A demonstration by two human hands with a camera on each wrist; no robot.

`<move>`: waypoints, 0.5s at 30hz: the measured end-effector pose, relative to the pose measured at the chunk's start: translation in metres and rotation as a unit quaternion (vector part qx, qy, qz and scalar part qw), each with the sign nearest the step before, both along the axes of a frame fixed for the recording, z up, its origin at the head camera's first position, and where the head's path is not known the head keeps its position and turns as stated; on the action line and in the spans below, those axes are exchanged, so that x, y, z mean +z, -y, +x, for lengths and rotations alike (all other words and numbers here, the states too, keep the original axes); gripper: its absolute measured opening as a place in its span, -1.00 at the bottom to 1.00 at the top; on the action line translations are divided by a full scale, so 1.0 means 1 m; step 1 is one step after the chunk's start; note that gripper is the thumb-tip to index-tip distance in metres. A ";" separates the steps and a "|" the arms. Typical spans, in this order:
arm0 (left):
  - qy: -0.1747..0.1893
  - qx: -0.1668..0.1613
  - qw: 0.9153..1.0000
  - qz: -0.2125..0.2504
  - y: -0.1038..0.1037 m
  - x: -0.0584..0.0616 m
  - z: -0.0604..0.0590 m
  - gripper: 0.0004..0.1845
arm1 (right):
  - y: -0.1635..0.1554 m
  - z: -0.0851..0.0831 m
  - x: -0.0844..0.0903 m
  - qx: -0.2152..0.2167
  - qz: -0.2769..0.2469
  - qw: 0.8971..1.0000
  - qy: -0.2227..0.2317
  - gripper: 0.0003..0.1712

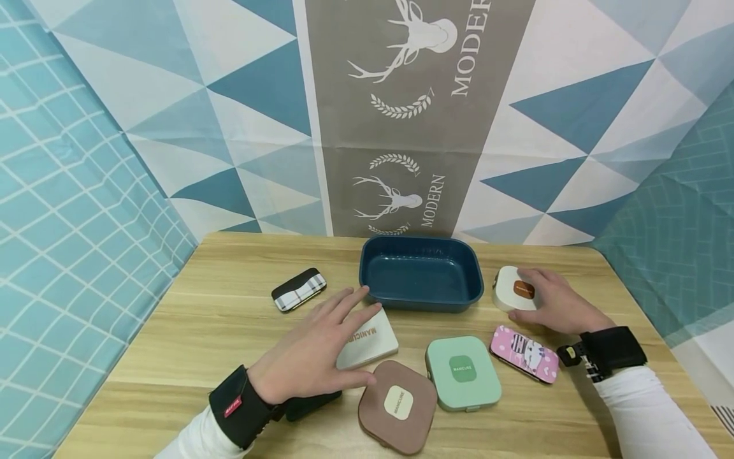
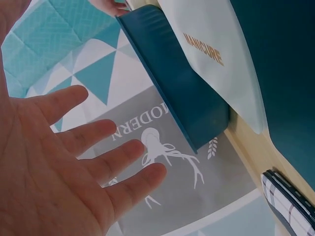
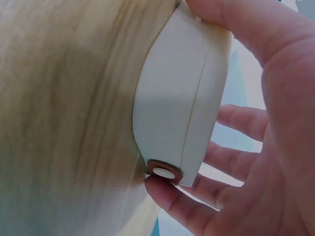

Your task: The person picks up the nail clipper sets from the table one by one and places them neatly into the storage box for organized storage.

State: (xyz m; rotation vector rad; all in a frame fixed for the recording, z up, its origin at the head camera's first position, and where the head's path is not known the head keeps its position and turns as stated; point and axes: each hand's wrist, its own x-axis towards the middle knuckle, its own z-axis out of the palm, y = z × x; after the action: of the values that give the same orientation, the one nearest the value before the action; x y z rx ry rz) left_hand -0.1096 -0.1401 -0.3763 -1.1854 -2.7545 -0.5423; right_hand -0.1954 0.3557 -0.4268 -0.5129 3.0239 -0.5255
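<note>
Your right hand (image 1: 549, 298) curls round the white manicure case (image 1: 512, 288) at the blue tray's (image 1: 421, 299) right end, thumb and fingers pinching its edges for a lift. Your left hand (image 1: 312, 347) hovers spread over the cream manicure case (image 1: 367, 339) on the surface (image 1: 189, 344).

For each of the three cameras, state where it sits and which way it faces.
Head: above the wooden table, looking down on both hands and the blue tray.
Left wrist: beside the open left hand, facing the tray and beige manicure case.
Right wrist: beside the right hand gripping the white case.
All cases also show in head view.
</note>
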 end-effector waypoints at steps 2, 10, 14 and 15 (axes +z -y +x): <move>-0.001 0.000 1.000 -0.003 0.000 0.000 0.000 0.07 | 0.000 0.000 -0.001 -0.001 0.001 1.000 -0.002 0.24; -0.012 0.005 1.000 -0.016 -0.001 -0.001 0.000 0.02 | 0.002 0.002 0.003 -0.005 0.008 1.000 -0.009 0.21; -0.025 0.012 0.999 -0.028 -0.001 -0.001 0.000 -0.01 | 0.003 0.002 0.007 -0.008 0.016 1.000 -0.013 0.21; -0.027 0.013 0.999 -0.031 0.000 -0.001 -0.001 -0.02 | 0.003 0.002 0.009 -0.008 0.016 1.000 -0.015 0.21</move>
State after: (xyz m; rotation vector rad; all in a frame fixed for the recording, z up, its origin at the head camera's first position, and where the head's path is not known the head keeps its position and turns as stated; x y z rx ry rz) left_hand -0.1102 -0.1397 -0.3778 -1.1569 -2.7561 -0.4188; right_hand -0.1934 0.3524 -0.4178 -0.4989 3.0617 -0.4731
